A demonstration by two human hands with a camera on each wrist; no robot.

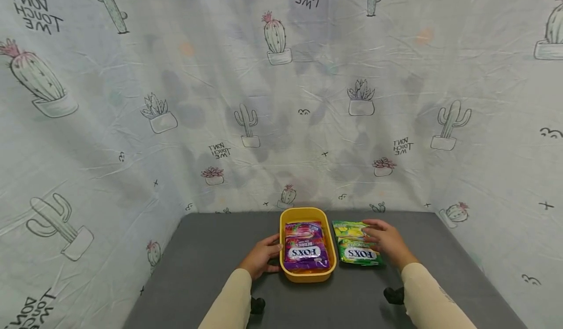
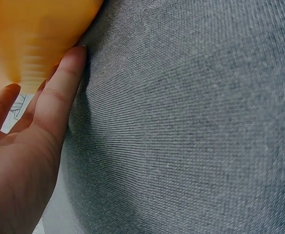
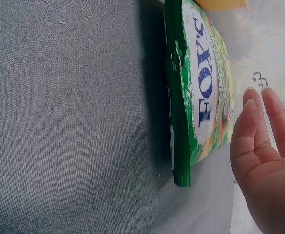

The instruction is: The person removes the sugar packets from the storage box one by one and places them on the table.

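Note:
A yellow plastic tub stands on the grey table, and in it lies a purple FOX'S berries candy bag. My left hand is at the tub's left side; in the left wrist view its fairly straight fingers touch the outer wall. Just right of the tub a green FOX'S candy bag lies flat on the table. Over that bag's right part hovers my right hand, fingers spread and holding nothing. The right wrist view has the hand apart from the green bag.
The grey tabletop ends at a pale cloth backdrop printed with cacti, which rises behind and on both sides. Something orange shows under the purple bag in the tub. Small black parts sit by each wrist.

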